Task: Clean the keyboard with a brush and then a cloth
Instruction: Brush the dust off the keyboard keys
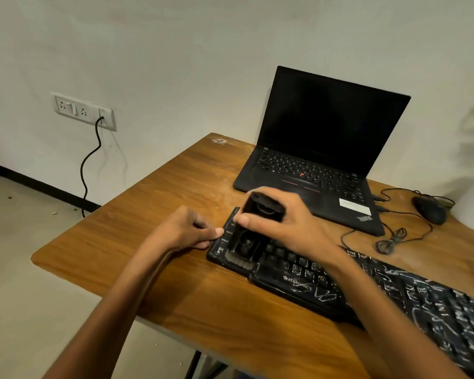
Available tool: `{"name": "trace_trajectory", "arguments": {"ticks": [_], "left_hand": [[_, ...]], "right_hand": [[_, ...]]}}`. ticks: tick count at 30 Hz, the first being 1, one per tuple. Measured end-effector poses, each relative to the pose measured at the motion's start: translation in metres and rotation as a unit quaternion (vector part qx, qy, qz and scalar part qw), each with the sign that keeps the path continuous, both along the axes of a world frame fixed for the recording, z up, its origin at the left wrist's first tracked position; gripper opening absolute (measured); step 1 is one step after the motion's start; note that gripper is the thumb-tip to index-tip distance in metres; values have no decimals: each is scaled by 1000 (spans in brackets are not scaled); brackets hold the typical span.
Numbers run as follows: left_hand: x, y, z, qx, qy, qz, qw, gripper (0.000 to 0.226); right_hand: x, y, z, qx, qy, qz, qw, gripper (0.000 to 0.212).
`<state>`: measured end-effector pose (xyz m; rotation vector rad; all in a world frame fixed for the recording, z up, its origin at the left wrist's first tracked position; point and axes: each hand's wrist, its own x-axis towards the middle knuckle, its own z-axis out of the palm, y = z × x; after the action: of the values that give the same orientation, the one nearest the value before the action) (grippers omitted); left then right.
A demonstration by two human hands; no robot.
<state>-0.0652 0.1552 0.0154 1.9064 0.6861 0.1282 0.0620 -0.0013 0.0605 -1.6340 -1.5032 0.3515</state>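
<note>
A black keyboard (381,291) streaked with white marks lies slantwise on the wooden table (153,214), running from the centre to the lower right. My right hand (290,222) grips a black brush (253,231) from above, its bristles pressed on the keys at the keyboard's left end. My left hand (186,231) rests on the table with its fingertips pinching the keyboard's left edge. No cloth is visible.
An open black laptop (320,154) stands behind the keyboard. A black mouse (430,209) and coiled cables (389,242) lie to its right. A wall socket (84,110) with a hanging cord is on the left; the table's left edge drops to the floor.
</note>
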Motion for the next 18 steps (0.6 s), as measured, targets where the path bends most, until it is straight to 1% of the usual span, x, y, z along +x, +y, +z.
{"name": "trace_trajectory", "arguments": {"ticks": [2,4,6,10,11,13,16,17,18], "left_hand": [[0,0,-2,6,-3,3,1000,12],[1,0,-5,5,-7,13,1000,13],[2,1,-6,6,-11,18,1000,14],[1,1,-7,8,-18,12,1000,14],[1,0,-7,15,-18,10,1000,15],[0,0,-7,26,-16,10,999,17],[0,-1,-6,34,-16,8,999,17],[0,-1,-6,37,-15,6,999,17],[0,-1,-6,40,-14,4,999,17]], "right_hand": [[3,-5,-3,-36,7,1,999,25],[17,-22,3,-85,22,2,996,33],[30,-38,11,-109,22,1,994,42],[26,-31,5,-40,58,-7,997,37],[22,-24,0,-39,57,-11,998,36],[17,-13,-7,-32,41,-37,998,33],[23,-9,-5,45,4,-101,994,30],[24,-11,-4,60,0,-102,993,30],[22,-13,-4,58,3,-83,995,30]]}}
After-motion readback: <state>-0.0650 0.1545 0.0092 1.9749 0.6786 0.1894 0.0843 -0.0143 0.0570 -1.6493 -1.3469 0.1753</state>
